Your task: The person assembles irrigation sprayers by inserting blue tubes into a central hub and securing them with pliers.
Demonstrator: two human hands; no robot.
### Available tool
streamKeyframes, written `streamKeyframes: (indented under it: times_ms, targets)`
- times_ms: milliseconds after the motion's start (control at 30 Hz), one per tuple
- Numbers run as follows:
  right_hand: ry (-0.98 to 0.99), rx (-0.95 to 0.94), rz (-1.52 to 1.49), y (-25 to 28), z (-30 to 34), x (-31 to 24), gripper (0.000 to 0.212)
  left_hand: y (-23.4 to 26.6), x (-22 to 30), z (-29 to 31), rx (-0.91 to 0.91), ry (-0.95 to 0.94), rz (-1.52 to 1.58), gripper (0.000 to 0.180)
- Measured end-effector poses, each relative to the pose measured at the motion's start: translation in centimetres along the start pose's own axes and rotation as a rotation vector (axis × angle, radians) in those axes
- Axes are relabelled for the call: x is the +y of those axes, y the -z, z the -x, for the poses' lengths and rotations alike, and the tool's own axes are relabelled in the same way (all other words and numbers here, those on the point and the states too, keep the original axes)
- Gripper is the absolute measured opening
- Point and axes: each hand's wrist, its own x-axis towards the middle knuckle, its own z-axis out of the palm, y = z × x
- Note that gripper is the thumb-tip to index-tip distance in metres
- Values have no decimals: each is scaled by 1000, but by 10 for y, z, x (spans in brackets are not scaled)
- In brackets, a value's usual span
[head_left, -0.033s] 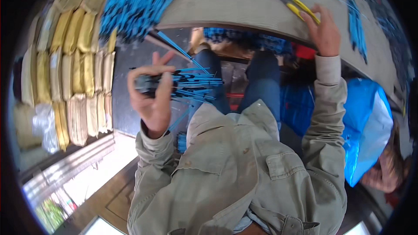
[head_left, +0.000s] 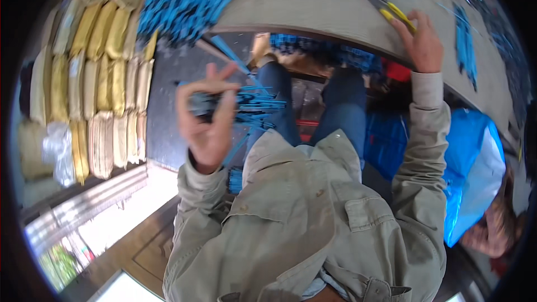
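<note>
Left hand (head_left: 206, 134) grasps a bundle of blue sticks (head_left: 257, 104), some fingers lifted, while right hand (head_left: 425, 47), stretched forward, is at yellow-handled pliers (head_left: 398, 13), gripping or not I cannot tell.

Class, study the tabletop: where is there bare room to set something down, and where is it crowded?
The widest bare patch of table lies between the big blue pile and the yellow-handled pliers. A narrow strip separates the right hand from the small blue bundle. Blurred dark items crowd the far right.
</note>
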Motion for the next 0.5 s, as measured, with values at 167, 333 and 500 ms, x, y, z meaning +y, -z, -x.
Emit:
streamKeyframes:
  times_ms: [167, 333, 500]
  targets:
    - [181, -77, 236, -28, -6, -21, 25, 33, 3, 19, -165, -8, -147, 24]
    - [-126, -283, -651, 3, 24, -47, 17, 28, 0, 6, -274, 53, -119, 26]
    - [317, -470, -703, 47, 62, -159, 22, 26, -15, 6, -205, 78, -97, 27]
